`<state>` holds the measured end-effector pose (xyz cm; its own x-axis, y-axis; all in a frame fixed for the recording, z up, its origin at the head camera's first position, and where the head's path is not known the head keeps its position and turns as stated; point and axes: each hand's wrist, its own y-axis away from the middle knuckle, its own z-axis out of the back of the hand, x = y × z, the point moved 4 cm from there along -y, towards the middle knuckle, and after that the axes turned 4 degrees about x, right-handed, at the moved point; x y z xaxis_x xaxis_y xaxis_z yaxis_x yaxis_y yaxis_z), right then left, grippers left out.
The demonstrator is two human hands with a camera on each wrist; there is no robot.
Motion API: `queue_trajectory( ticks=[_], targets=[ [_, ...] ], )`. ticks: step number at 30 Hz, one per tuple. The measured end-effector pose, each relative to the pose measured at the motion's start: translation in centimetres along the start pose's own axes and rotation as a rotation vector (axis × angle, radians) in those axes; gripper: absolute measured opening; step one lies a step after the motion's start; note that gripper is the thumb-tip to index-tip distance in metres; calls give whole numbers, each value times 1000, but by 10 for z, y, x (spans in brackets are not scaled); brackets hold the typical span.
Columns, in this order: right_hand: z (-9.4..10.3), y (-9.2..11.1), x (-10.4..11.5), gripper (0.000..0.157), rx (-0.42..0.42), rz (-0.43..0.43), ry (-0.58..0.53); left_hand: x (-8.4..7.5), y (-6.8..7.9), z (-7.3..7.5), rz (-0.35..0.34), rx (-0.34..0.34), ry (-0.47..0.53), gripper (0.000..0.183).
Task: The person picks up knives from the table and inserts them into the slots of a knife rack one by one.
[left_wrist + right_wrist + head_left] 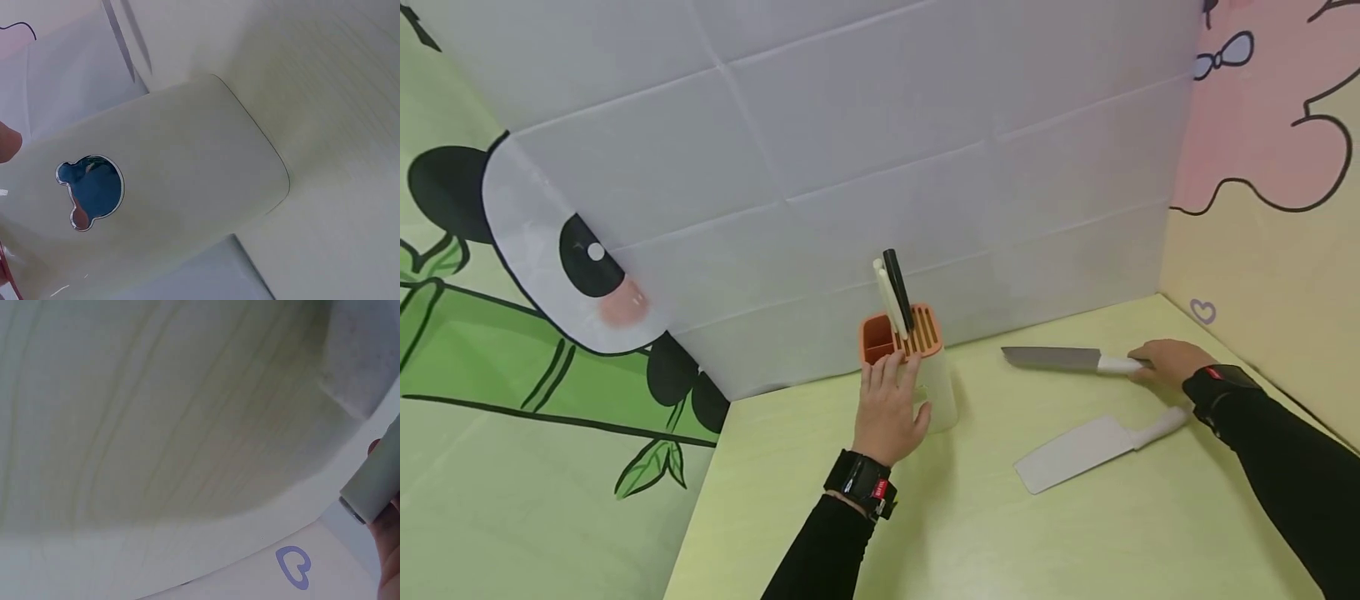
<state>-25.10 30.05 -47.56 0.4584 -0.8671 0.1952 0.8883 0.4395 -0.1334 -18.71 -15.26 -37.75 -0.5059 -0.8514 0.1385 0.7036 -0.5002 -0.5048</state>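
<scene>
On the table, a cream knife block (942, 392) with an orange slotted top stands against the back wall. My left hand (886, 412) rests on its front, fingers fairly straight and tips at the orange rim. A bear-shaped window (97, 190) shows on its side in the left wrist view. At the right, my right hand (1172, 362) grips the white handle of a kitchen knife (1051, 358), whose blade points left. The butt of that handle (374, 487) shows in the right wrist view. Nearer me lies a cleaver (1078, 454), its handle below the right wrist.
A black handle (898, 287) and a white handle (889, 300) stick up from the block's top. The pale yellow table (985, 542) meets a grey-white back wall (865, 150) and a cream side wall (1270, 275).
</scene>
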Motion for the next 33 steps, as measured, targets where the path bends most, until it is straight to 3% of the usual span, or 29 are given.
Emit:
queue_trajectory(
  ticks=[8,16,22,28,33],
  targets=[
    [31,21,13,35,-94,6,-29,-4,10,12,17,-126,22,69],
    [63,37,38,31,-228,69,-36,-13,27,25,68,-269,269,55],
    [79,43,65,29,-263,96,-72,-15,40,27,153,-220,397,47],
    [92,50,96,30,-254,115,-101,-22,53,27,186,-141,508,45],
    [96,52,122,34,-294,179,-85,-33,60,25,231,-108,679,41]
  ],
)
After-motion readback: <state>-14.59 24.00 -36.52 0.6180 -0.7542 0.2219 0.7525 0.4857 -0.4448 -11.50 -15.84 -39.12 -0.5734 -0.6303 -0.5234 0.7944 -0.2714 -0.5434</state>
